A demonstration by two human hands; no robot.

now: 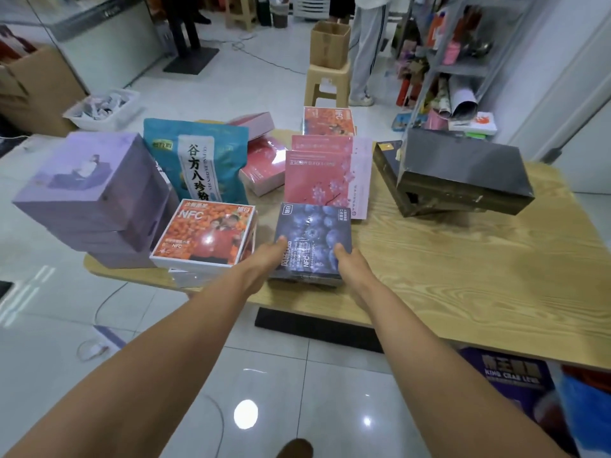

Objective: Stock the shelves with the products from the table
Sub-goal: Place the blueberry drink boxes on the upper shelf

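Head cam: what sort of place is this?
Probably a small shop or stockroom: a wooden table crowded with packaged goods such as the blueberry box, a stocked shelf rack, a cardboard carton.

Product boxes (205, 233) on wooden table (479, 276)

One wooden table (479, 259), one teal bag (198, 160), one blueberry box (312, 239), two orange NFC boxes (205, 233).

Setting: small shop or its stockroom. Light wood-grain bench (463, 276) carries shrink-wrapped retail goods, e.g. stacked lilac cardboard boxes (89, 200). Grey metal shelf rack (463, 69) crammed with packaged items. Open brown cardboard carton (330, 44) and glass-fronted display counter (99, 24) behind.
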